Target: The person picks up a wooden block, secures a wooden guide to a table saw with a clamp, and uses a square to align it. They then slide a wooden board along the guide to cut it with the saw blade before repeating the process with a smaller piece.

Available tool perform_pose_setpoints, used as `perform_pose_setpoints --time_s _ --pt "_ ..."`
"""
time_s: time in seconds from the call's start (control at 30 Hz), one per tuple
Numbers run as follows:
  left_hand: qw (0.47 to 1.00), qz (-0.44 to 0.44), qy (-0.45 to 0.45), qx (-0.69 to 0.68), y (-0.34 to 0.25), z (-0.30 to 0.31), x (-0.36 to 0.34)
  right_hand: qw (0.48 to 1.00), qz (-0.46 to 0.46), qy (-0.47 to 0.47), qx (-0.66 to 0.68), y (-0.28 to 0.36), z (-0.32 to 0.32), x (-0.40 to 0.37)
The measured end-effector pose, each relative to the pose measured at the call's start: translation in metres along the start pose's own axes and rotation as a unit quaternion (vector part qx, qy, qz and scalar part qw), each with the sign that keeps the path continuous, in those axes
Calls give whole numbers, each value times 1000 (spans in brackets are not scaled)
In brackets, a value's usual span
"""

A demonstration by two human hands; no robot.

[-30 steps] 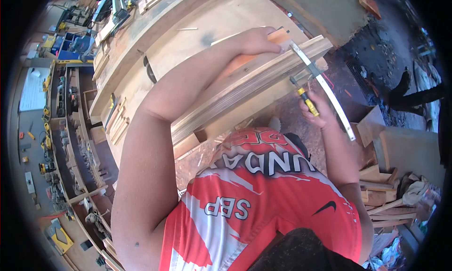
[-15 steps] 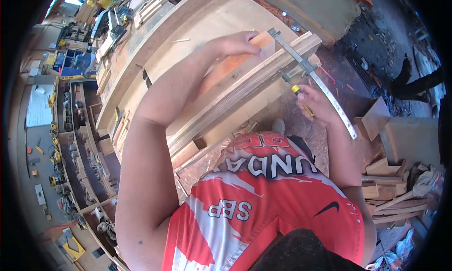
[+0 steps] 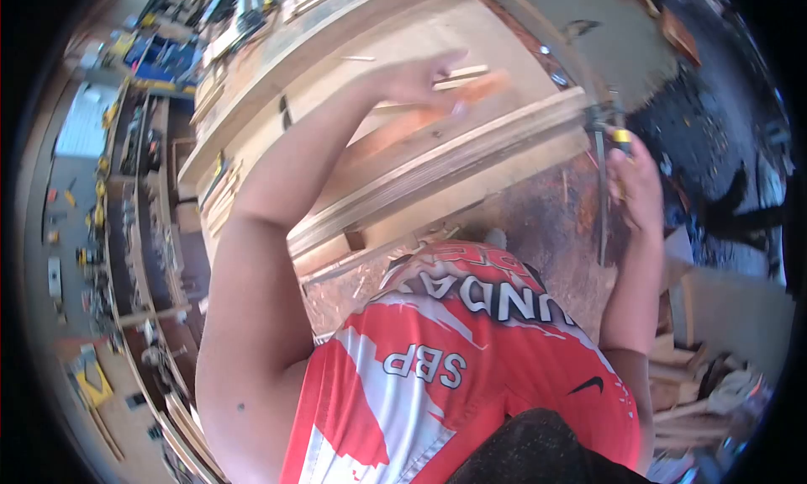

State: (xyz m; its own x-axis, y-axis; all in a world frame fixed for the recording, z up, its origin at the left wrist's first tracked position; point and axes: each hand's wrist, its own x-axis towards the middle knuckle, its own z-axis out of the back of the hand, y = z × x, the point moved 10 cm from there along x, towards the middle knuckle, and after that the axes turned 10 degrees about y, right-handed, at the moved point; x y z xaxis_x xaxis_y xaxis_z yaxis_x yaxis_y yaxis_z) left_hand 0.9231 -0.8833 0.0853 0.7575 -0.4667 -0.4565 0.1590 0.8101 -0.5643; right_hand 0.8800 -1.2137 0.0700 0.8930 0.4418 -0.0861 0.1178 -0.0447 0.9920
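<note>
My right hand [image 3: 636, 181] is closed around the yellow-and-black handle of a bar clamp [image 3: 602, 202]. The clamp's metal bar hangs down beside the hand, just past the right end of a layered wooden beam [image 3: 454, 160]. My left hand [image 3: 412, 80] is over the upper edge of an orange-brown wooden board [image 3: 403, 131] behind the beam. Its thumb and fingers are spread apart, slightly blurred, with a pale wood edge or strip showing between them.
A large curved wooden panel [image 3: 336, 30] lies beneath the work. Shelves with tools [image 3: 139, 223] line the left side. Wood offcuts [image 3: 672, 375] are piled at lower right, and a dark littered floor [image 3: 689, 122] lies at upper right.
The bar clamp has come off the beam's end and moved right with my right hand, its bar now nearer vertical. My left hand's thumb and fingers have spread wider.
</note>
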Motion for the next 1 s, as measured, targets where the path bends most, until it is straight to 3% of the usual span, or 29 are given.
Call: perform_pose_setpoints --time_s 0.03,0.17,0.27,0.37,0.43,0.5,0.53,0.57,0.63,0.7,0.73,0.83,0.87,0.9,1.0 --pt "997 35 -2 72 21 -16 -23 1000 7 -9 -3 10 7 1" --pt "989 95 -89 71 28 -34 -79 995 27 32 -86 42 12 44" --pt "980 35 -118 155 3 -21 -108 976 27 96 -195 60 -16 93" --pt "977 47 -171 120 7 1 -177 952 28 135 -272 62 -44 138" --pt "968 122 -190 113 4 14 -233 945 27 159 -283 61 -75 160" --pt "943 83 -284 154 -6 26 -286 900 54 218 -375 54 -116 179" --pt "947 171 -251 106 5 27 -312 873 69 236 -421 52 -136 186" --pt "939 193 -262 111 14 28 -335 871 73 246 -420 43 -151 195" --pt "934 142 -325 47 24 30 -382 832 164 332 -413 35 -197 195" --pt "900 272 -312 138 26 36 -430 811 159 363 -430 32 -234 195" --pt "882 295 -360 72 31 36 -456 799 173 381 -432 26 -252 196" --pt "840 185 -508 -49 64 35 -522 773 163 415 -452 7 -294 203" --pt "827 109 -548 -67 89 36 -545 754 151 426 -477 -3 -301 207" --pt "816 182 -536 -117 100 34 -563 735 140 435 -502 -12 -309 211" --pt "786 150 -587 -118 179 33 -633 742 103 428 -505 -33 -294 232"
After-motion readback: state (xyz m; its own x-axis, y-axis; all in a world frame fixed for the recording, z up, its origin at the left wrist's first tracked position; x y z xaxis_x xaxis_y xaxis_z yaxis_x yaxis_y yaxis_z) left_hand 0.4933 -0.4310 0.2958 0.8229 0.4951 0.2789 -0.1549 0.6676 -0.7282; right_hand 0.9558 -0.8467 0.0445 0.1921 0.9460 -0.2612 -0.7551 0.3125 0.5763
